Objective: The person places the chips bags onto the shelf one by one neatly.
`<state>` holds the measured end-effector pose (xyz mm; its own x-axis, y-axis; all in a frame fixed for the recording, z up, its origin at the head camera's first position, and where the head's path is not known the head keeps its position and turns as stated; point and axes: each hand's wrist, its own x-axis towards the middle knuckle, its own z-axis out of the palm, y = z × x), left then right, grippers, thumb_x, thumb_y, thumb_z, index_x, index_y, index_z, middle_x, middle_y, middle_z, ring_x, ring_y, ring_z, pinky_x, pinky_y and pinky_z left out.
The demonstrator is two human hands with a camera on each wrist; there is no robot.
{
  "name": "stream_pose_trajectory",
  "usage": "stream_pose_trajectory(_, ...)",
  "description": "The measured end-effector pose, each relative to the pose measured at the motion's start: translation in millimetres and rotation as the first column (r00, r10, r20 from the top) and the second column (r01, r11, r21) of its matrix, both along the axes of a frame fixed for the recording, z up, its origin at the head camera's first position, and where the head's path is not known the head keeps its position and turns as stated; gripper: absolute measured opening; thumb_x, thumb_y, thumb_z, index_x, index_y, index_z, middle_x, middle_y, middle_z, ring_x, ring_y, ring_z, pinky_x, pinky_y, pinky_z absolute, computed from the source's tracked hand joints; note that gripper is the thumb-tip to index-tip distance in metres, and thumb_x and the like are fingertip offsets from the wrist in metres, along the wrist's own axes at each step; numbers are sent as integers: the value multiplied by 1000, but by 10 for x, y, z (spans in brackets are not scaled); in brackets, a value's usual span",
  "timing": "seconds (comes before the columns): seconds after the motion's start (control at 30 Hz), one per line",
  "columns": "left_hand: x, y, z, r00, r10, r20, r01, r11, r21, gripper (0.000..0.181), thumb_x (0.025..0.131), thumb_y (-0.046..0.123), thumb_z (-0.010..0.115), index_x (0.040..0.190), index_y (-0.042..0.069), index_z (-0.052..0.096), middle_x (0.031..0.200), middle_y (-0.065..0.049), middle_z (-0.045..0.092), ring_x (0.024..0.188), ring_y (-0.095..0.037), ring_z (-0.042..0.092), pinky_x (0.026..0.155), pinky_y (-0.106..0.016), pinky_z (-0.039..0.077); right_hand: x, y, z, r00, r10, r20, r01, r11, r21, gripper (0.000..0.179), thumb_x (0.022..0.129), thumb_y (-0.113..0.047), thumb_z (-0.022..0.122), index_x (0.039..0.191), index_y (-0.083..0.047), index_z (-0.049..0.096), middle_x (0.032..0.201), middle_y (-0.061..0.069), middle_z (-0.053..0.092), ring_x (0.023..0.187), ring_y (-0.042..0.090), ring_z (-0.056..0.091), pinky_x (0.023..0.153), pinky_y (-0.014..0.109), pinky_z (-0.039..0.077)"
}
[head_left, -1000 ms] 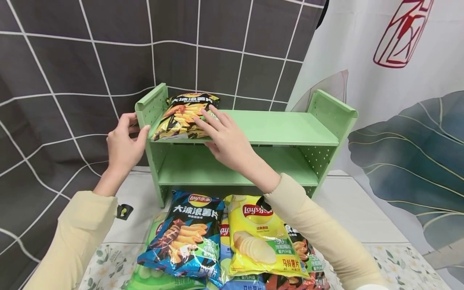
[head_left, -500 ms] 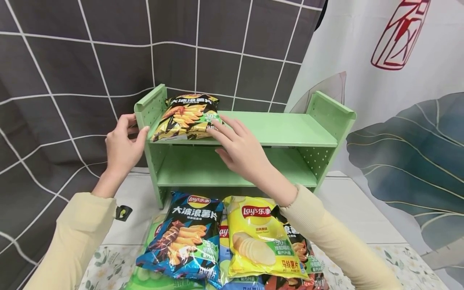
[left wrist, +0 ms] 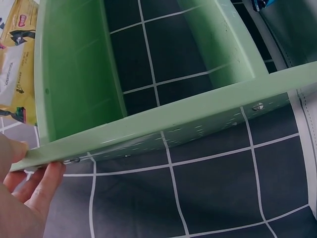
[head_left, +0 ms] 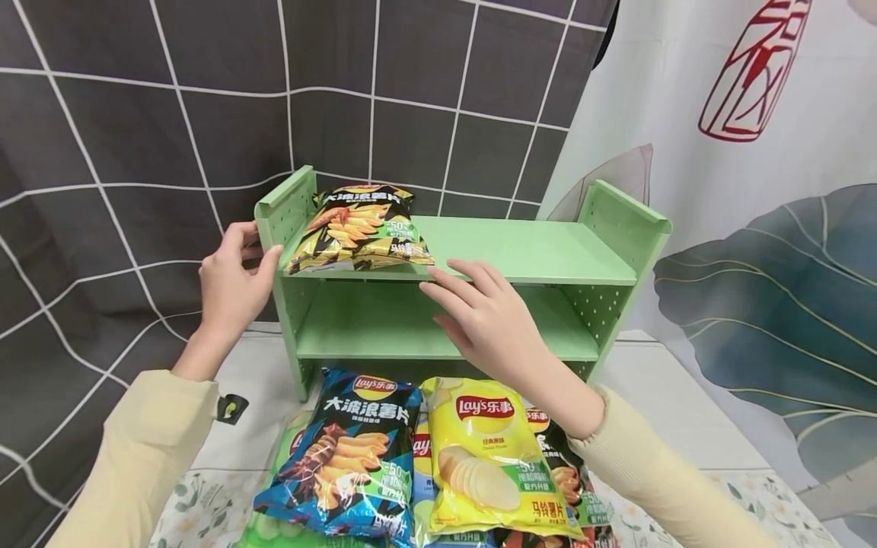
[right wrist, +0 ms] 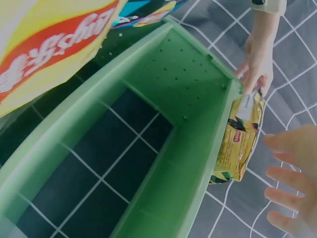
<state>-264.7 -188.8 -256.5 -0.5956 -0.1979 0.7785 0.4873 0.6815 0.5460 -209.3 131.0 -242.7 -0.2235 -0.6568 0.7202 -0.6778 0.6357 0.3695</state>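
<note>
A black and yellow bag of chips [head_left: 363, 228] lies at the left end of the top board of a green two-tier shelf [head_left: 534, 247], its lower edge at the board's front. My left hand [head_left: 236, 281] grips the shelf's left side panel; in the left wrist view, that hand [left wrist: 29, 193] has its thumb on one side of the panel edge and its fingers on the other. Right of the bag and before the shelf front, my right hand [head_left: 489, 320] hangs in the air holding nothing. The right wrist view shows its fingers spread, apart from the chip bag [right wrist: 237, 144].
In front of the shelf lie a blue chip bag [head_left: 342, 457] and a yellow chip bag [head_left: 489, 457], on top of green, light blue and dark red bags. A dark grid-patterned cloth [head_left: 425, 61] hangs close behind. The shelf's right panel [head_left: 626, 221] stands upright.
My right hand has come off the black and yellow bag and moved right and down toward me. The left hand keeps its hold on the shelf panel.
</note>
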Motion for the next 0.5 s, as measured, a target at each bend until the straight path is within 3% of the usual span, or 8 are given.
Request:
stream_pose_trajectory(0.07, 0, -2, 0, 1000, -5, -4, 5, 1000, -1, 33, 90, 11, 64, 117, -5, 57, 115, -20, 68, 97, -35, 69, 77, -9, 53, 37, 36, -13, 1000, 2, -6, -2, 1000, -1, 39, 84, -16, 72, 122, -8, 65, 123, 10, 67, 123, 31, 55, 108, 45, 42)
stream_pose_trajectory(0.17, -1, -5, 2, 1000, -9, -6, 9, 1000, -1, 33, 90, 11, 64, 117, -5, 57, 115, -20, 67, 97, -35, 69, 71, 8, 38, 85, 88, -39, 1000, -2, -10, 2, 1000, -2, 42, 82, -15, 74, 122, -9, 65, 123, 10, 67, 123, 31, 55, 107, 47, 43)
stream_pose_trajectory(0.23, 0, -6, 1, 1000, -6, -4, 6, 1000, -1, 33, 90, 11, 64, 117, -5, 57, 115, -20, 67, 97, -35, 69, 73, 5, 43, 113, 125, -65, 1000, -3, -12, 3, 1000, 1, 43, 80, -15, 76, 121, -9, 65, 122, 10, 68, 121, 32, 56, 105, 47, 45)
stream_pose_trajectory(0.37, 3, -6, -3, 1000, 5, 4, -5, 1000, -6, 33, 90, 12, 64, 117, -5, 57, 115, -20, 68, 97, -34, 69, 77, -13, 54, 162, 206, -146, 1000, -6, -11, 6, 1000, 13, 46, 78, -16, 78, 121, -9, 65, 121, 9, 68, 119, 32, 57, 101, 46, 47)
stream_pose_trajectory(0.43, 4, -3, -5, 1000, 5, 5, -5, 1000, -7, 33, 90, 12, 64, 118, -5, 57, 116, -20, 67, 97, -34, 69, 77, -12, 54, 177, 252, -194, 1000, -2, -15, 3, 1000, 16, 46, 77, -16, 78, 121, -9, 66, 121, 9, 68, 117, 32, 58, 98, 47, 48)
stream_pose_trajectory(0.5, 4, 0, -6, 1000, 1, 4, -1, 1000, -6, 33, 90, 12, 64, 118, -5, 57, 116, -20, 67, 97, -34, 69, 74, 0, 48, 189, 300, -245, 1000, 5, -16, -5, 1000, 15, 46, 76, -15, 78, 120, -9, 66, 120, 9, 69, 115, 32, 59, 96, 47, 49)
